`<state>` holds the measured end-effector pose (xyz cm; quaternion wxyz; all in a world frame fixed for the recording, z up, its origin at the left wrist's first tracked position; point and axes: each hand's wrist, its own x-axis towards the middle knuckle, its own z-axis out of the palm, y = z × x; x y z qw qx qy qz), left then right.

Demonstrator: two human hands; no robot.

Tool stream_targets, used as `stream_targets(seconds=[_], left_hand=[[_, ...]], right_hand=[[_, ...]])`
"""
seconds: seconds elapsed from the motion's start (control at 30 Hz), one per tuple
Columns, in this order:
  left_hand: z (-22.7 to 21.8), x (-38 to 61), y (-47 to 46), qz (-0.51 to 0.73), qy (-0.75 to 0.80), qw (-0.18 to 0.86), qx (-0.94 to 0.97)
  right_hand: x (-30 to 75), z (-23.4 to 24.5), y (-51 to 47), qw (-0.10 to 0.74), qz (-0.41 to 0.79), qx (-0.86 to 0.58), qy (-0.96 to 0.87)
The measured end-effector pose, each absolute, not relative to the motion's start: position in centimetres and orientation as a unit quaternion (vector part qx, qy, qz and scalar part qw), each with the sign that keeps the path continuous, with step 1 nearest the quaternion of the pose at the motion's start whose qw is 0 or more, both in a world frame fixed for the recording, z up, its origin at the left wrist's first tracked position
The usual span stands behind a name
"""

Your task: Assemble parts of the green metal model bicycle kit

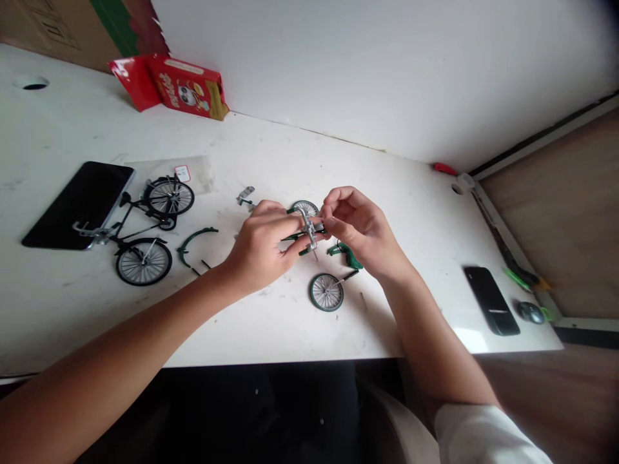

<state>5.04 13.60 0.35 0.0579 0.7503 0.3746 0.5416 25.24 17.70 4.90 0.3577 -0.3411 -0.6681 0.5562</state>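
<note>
1. We hold the silver handlebar (309, 229) in our left hand (265, 241); its fingers are closed around it, and the green grips show beyond them. It sits above the middle of the white desk (271, 328).
2. Our right hand (360, 225) meets it from the right, thumb and forefinger drawn together at the handlebar's stem, the other fingers curled. We cannot quite tell whether those fingertips pinch a part or only touch one, since the spot is small and partly hidden.
3. Just past our hands, on the far side, we see one spoked wheel (305, 207), partly covered by the left hand.
4. Nearer to us lies a second wheel (326, 292) with a green tyre, and a black fork (349, 276) runs from it toward the right. A green piece (352, 258) lies just beyond that fork, below the right hand.
5. Left of our left hand we have a curved green mudguard (186, 245), and farther off a small silver piece (245, 193).
6. Farther left is a whole black bike (167, 223), its handlebar overlapping the tablet (72, 206). A clear bag (203, 174) lies behind it.
7. A red box (193, 90) stands at the far left; a phone (491, 299) and a mouse (530, 312) lie at the right.
</note>
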Motion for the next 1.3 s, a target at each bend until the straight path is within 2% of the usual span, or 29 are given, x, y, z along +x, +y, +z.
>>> stream_targets(seconds=[0.27, 0.6, 1.0, 1.1, 1.17, 1.23, 1.3], left_hand=[[0.2, 5.1, 13.8, 0.533, 0.371, 0.06, 0.758], [0.5, 5.4, 13.5, 0.547, 0.386, 0.119, 0.733], [0.9, 5.4, 13.2, 0.555, 0.4, 0.16, 0.712], [1.0, 5.3, 13.2, 0.557, 0.405, 0.182, 0.701], [1.0, 5.3, 13.1, 0.557, 0.406, 0.196, 0.697], [1.0, 5.2, 13.1, 0.559, 0.404, 0.2, 0.696], [1.1, 5.2, 13.2, 0.564, 0.401, 0.193, 0.695]], right_hand=[[24.7, 4.8, 17.2, 0.358, 0.607, -0.367, -0.607], [24.6, 4.7, 17.0, 0.371, 0.662, -0.367, -0.538], [24.5, 5.0, 17.2, 0.378, 0.678, -0.354, -0.522], [25.3, 5.6, 17.9, 0.375, 0.622, -0.378, -0.575], [26.5, 6.5, 18.3, 0.361, 0.536, -0.392, -0.654], [27.9, 7.6, 18.4, 0.317, 0.419, -0.4, -0.751], [29.4, 8.5, 18.0, 0.224, 0.318, -0.397, -0.831]])
